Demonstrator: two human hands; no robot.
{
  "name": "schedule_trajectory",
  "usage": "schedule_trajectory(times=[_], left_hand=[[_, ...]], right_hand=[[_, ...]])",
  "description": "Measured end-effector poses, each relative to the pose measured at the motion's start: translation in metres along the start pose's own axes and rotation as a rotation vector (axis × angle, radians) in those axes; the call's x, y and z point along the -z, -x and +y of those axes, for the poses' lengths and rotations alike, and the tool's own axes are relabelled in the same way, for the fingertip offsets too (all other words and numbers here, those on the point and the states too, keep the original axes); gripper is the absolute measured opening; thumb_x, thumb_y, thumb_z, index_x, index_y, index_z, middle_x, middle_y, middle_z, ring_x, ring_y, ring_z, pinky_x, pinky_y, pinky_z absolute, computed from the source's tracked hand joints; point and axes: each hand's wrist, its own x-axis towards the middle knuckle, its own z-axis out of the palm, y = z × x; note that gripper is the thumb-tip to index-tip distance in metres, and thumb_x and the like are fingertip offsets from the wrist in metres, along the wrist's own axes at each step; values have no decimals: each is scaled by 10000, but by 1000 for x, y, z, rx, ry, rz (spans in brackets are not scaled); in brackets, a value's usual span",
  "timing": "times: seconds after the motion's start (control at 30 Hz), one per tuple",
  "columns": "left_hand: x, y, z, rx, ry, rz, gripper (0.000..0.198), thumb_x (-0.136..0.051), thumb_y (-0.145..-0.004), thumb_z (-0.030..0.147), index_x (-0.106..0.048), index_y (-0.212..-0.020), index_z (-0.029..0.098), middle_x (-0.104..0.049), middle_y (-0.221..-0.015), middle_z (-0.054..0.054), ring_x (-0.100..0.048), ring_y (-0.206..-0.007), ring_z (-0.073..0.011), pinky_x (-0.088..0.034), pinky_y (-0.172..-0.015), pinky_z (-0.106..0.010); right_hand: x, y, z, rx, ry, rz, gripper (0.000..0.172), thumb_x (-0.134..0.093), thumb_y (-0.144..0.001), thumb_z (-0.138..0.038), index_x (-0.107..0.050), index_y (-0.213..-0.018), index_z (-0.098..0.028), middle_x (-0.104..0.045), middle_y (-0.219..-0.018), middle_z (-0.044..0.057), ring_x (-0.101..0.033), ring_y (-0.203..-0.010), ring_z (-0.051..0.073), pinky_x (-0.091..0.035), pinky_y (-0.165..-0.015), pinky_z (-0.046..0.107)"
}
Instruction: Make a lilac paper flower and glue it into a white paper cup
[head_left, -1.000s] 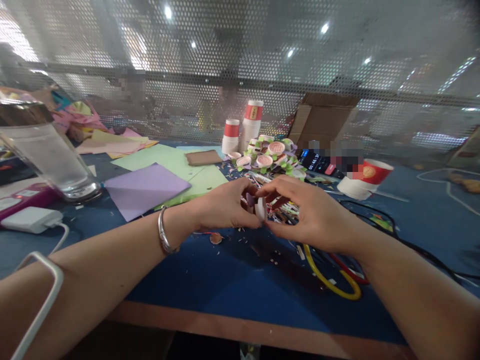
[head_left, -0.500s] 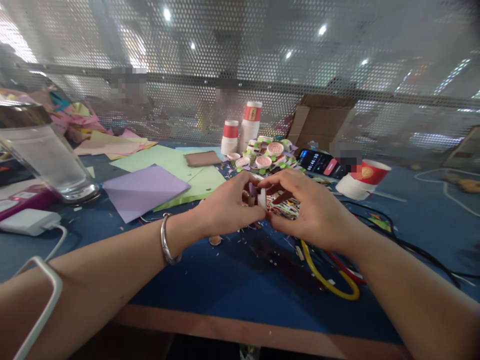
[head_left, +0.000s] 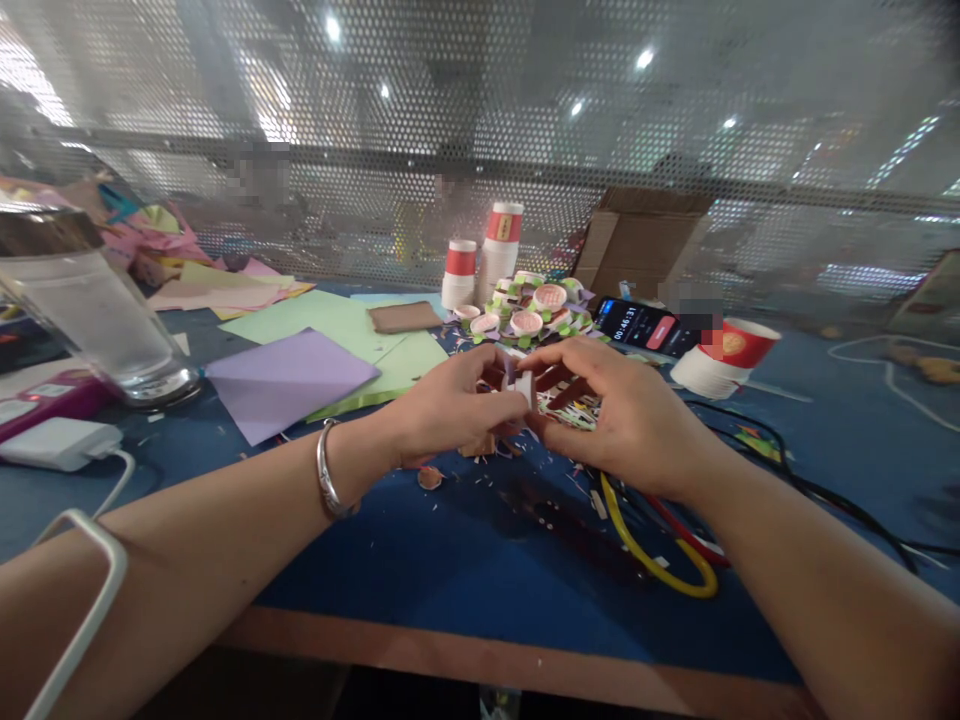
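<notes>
Over the middle of the table, my left hand point(head_left: 451, 408) pinches a small white paper piece point(head_left: 529, 389) with a bit of purple on it, between thumb and fingers. From the other side my right hand point(head_left: 628, 418) curls its thumb and fingers about the same piece, touching its right edge. The piece looks like the bottom of a cut paper cup, though the fingers hide much of it. Behind the hands is a heap of cut cup bottoms point(head_left: 527, 323) with green and purple paper tabs. Thin paper scraps point(head_left: 581, 414) lie beneath the right fingers.
Stacked red-and-white paper cups point(head_left: 498, 265) stand behind the heap, with another stack point(head_left: 731, 358) tipped over at right. A phone point(head_left: 645, 328) shows a timer. Purple paper point(head_left: 292, 382), a glass bottle point(head_left: 112, 310) and a yellow looped handle point(head_left: 701, 588) lie around.
The white piece has turned between the fingers, showing more of its white side. My left hand has shifted slightly; my right hand stays almost in place.
</notes>
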Motion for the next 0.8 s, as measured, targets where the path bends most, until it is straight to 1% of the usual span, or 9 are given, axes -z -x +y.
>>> schedule_trajectory(times=[0.13,0.3,0.47,0.6,0.7,0.8], left_hand=[[0,0,2,21,73,9,296,-681,-707,234,-548,-966,183,-666,-913,-49,-689,-811,-181,-566,-681,-303],[-2,0,3,17,94,31,272,-664,-758,279,-544,-981,180,-672,-939,-59,-699,-833,-181,-574,-728,-316],[-2,2,5,-26,24,54,238,-627,-784,267,-543,-989,180,-680,-928,-55,-700,-843,-186,-574,-742,-325],[1,1,4,-61,-27,54,308,-661,-770,248,-536,-1042,177,-682,-988,-61,-696,-887,-190,-568,-779,-315],[0,-1,2,-67,72,40,308,-671,-779,239,-529,-1045,176,-669,-977,-53,-687,-865,-181,-571,-798,-330],[-2,-3,2,-53,309,27,157,-624,-809,218,-532,-928,175,-630,-870,-20,-653,-798,-144,-577,-793,-332]], right_hand=[[0,1,1,-6,3,2,404,-745,-745,-210,-636,-1133,-233,-675,-1087,66,-690,-853,201,-594,-745,354],[0,3,2,-27,-29,5,449,-746,-726,-174,-638,-1160,-216,-666,-1116,72,-696,-882,204,-592,-746,345],[0,2,2,-18,-40,19,448,-742,-744,-180,-631,-1176,-220,-654,-1143,76,-699,-911,214,-596,-780,364],[0,2,4,0,-39,29,419,-731,-769,-193,-628,-1175,-211,-642,-1165,85,-698,-928,216,-598,-806,373],[0,2,4,-5,-51,35,430,-723,-767,-169,-627,-1184,-212,-639,-1169,80,-701,-907,204,-600,-804,366],[-1,2,2,1,-62,58,402,-713,-776,-176,-636,-1169,-199,-647,-1138,78,-705,-883,199,-603,-781,358]])
